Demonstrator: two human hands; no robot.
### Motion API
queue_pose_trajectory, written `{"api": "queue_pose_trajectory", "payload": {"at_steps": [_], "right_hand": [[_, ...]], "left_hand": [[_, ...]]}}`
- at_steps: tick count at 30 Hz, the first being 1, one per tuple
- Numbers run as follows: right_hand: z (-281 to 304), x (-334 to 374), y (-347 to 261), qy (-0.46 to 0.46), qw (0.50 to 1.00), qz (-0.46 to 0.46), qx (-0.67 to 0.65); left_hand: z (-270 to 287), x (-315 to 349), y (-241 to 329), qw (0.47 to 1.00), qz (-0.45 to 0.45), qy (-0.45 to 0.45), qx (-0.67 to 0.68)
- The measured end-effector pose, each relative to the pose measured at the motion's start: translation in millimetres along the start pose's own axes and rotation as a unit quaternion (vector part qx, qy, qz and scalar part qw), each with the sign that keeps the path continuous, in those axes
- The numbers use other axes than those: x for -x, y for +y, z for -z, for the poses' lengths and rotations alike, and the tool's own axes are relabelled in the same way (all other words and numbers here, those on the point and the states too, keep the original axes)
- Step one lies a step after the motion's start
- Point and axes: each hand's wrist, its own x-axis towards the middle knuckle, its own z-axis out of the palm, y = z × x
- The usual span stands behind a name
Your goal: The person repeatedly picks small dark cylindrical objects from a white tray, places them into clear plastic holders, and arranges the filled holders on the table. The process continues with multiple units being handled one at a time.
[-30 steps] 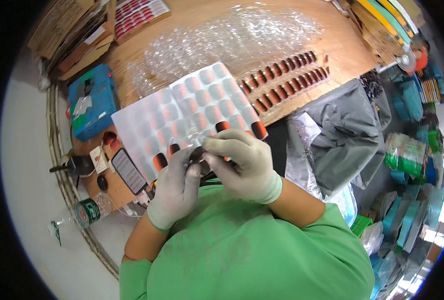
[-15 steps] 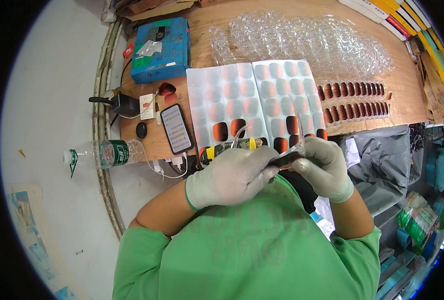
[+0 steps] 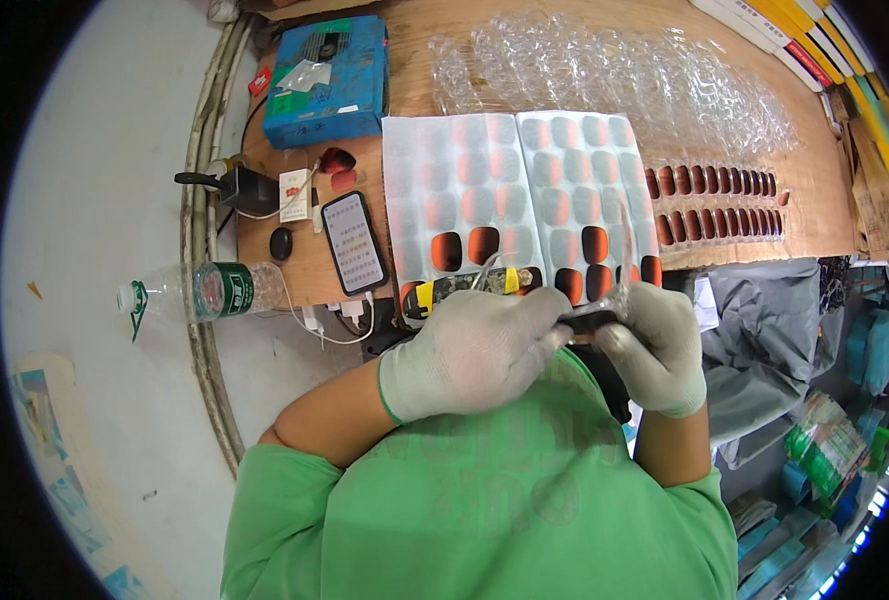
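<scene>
A clear spectacle frame (image 3: 625, 262) with a dark lens (image 3: 589, 320) at its front is held between my two gloved hands, above the near edge of the lens sheets. My left hand (image 3: 479, 350) is closed, its thumb and fingers pinching the frame's left side. Closed on the right side, my right hand (image 3: 659, 345) has its thumb near the dark lens. One clear temple arm points away from me between the hands. Fingers hide most of the front. Just beyond lie white sheets (image 3: 419, 180) holding rows of lenses, several uncovered orange-brown ones (image 3: 446, 252) among them.
A dark patterned piece with yellow bands (image 3: 424, 298) lies beyond my left hand. Clear frames (image 3: 604, 80) are heaped at the back, with rows of brown lenses (image 3: 714, 182) at right. A phone (image 3: 354, 245), blue box (image 3: 329, 90) and plastic bottle (image 3: 199, 290) are on the left.
The frame has turned in my hands, so its dark lens shows more plainly between them. The whole view has shifted slightly. Both hands keep their hold.
</scene>
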Motion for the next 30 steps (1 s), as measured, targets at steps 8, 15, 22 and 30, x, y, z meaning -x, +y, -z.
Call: {"api": "queue_pose_trajectory", "payload": {"at_steps": [8, 15, 22, 30], "right_hand": [[4.5, -4.9, -18.8, -0.015, 0.999, 0.047, 0.019], [-4.1, -0.6, -2.4, 0.0, 0.994, 0.07, -0.086], [-10.9, -4.0, -16.9, 0.059, 0.997, -0.004, 0.04], [-13.6, -11.5, -28.3, 0.031, 0.984, 0.073, 0.16]], "left_hand": [[8.8, 6.3, 7.3, 0.997, -0.055, 0.037, 0.031], [17.7, 12.8, -1.0, 0.983, -0.066, -0.018, 0.169], [5.3, 12.4, -0.4, 0.994, -0.051, 0.067, 0.066], [12.6, 13.9, 4.7, 0.996, -0.04, 0.081, 0.001]]}}
